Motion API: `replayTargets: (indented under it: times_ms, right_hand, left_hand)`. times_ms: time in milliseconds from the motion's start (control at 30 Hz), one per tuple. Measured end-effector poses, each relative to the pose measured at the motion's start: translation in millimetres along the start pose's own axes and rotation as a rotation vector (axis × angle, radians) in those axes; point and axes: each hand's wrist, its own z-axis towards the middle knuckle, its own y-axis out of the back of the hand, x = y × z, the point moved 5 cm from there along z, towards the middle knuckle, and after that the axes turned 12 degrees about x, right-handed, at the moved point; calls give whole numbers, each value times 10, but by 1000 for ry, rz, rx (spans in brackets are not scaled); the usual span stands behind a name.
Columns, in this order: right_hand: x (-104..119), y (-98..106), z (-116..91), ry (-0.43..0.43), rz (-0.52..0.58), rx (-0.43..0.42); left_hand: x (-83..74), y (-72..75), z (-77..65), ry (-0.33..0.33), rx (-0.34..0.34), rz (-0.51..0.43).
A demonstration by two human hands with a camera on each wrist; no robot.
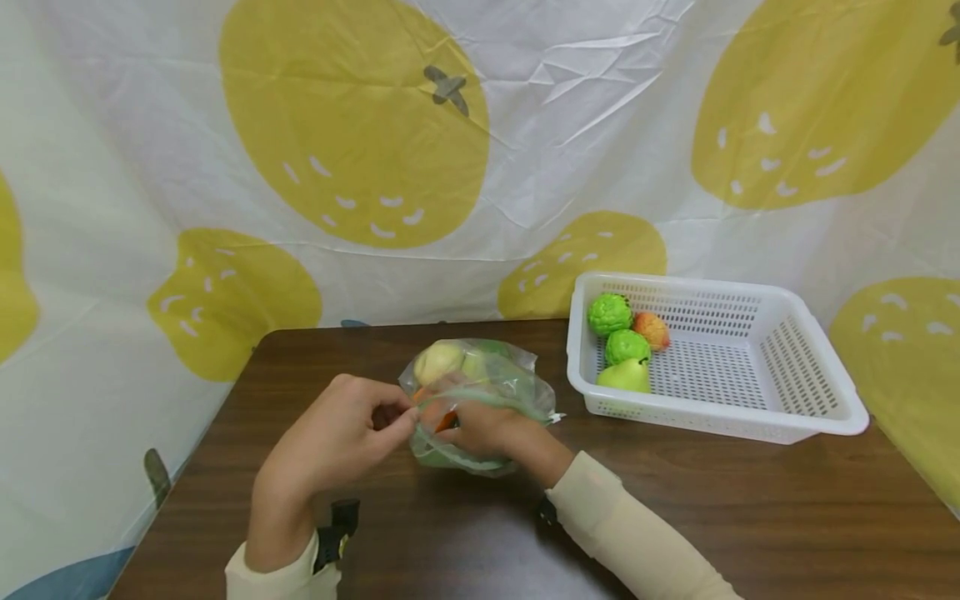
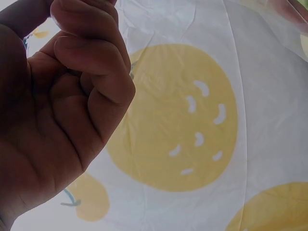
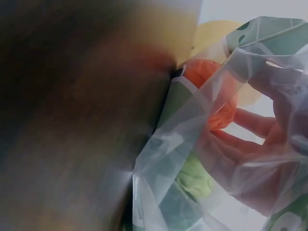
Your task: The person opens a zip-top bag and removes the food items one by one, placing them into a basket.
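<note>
A clear plastic bag [image 1: 525, 387] with a green rim lies on the table, a pale yellow round fruit [image 1: 438, 362] and green pieces showing through it. My left hand [image 1: 333, 437] pinches the bag's near-left edge between thumb and fingertips; its other fingers curl in the left wrist view. Through the opening, my right hand [image 1: 480, 427] reaches into the bag. Its thumb and fingertips hold an orange, wrinkled fruit [image 3: 211, 91], whose exact kind I cannot tell. Below that, a light green piece [image 3: 193, 178] shows through the plastic.
To the right of the bag stands a white perforated basket [image 1: 720, 425]. Along its left side lie two bumpy green fruits [image 1: 610, 315], a reddish-orange fruit [image 1: 651, 331] and a green pear [image 1: 626, 377]. Behind the brown wooden table [image 1: 322, 358] hangs a fruit-print cloth [image 1: 360, 125].
</note>
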Motion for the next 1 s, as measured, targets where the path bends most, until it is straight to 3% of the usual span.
replayTargets:
  times_ms: [167, 300, 400, 467, 600, 700, 1000]
  right_hand:
    - [-15, -45, 39, 25, -149, 27]
    - [-22, -70, 63, 30, -164, 17]
    - [-38, -74, 70, 11, -109, -14]
    - [-31, -75, 66, 10, -133, -18]
    - [13, -40, 49, 57, -138, -57]
    - [31, -6, 30, 70, -82, -66]
    - [-1, 45, -37, -56, 82, 43]
  left_hand:
    - [-7, -4, 4, 1, 5, -1]
    - [-6, -8, 1, 4, 5, 1]
    - [-3, -7, 3, 7, 1, 3]
    - [-6, -3, -3, 6, 2, 3]
    - [-9, 10, -9, 10, 6, -2]
    - [-9, 18, -8, 17, 8, -8]
    - [1, 44, -44, 28, -7, -17]
